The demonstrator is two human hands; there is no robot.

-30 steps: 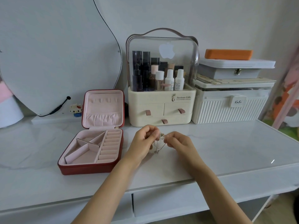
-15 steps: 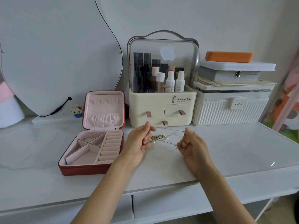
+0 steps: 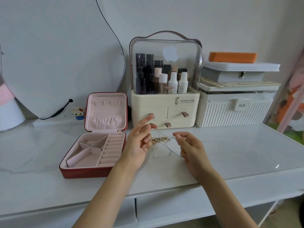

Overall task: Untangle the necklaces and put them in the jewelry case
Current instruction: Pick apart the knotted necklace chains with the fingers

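Observation:
A tangle of necklaces (image 3: 162,139) hangs between my hands just above the white tabletop: a bunched gold chain and thin silver chains looping down to the surface. My left hand (image 3: 139,142) holds the gold bunch with its lower fingers curled, index finger raised and straight. My right hand (image 3: 191,148) has its fingers curled and pinches a thin silver strand that stretches toward the bunch. The jewelry case (image 3: 85,174), red outside and pink inside, lies open to the left of my left hand, its compartments and ring rolls holding nothing.
A cream cosmetics organizer (image 3: 164,111) with bottles and small drawers stands right behind my hands. A white ribbed box (image 3: 233,111) stacked with flat boxes is to its right. A mirror (image 3: 57,55) leans at the back left.
My hands have drawn apart, stretching the thin chains between them. My left index finger has lifted and straightened, and loops of silver chain now hang down to the table.

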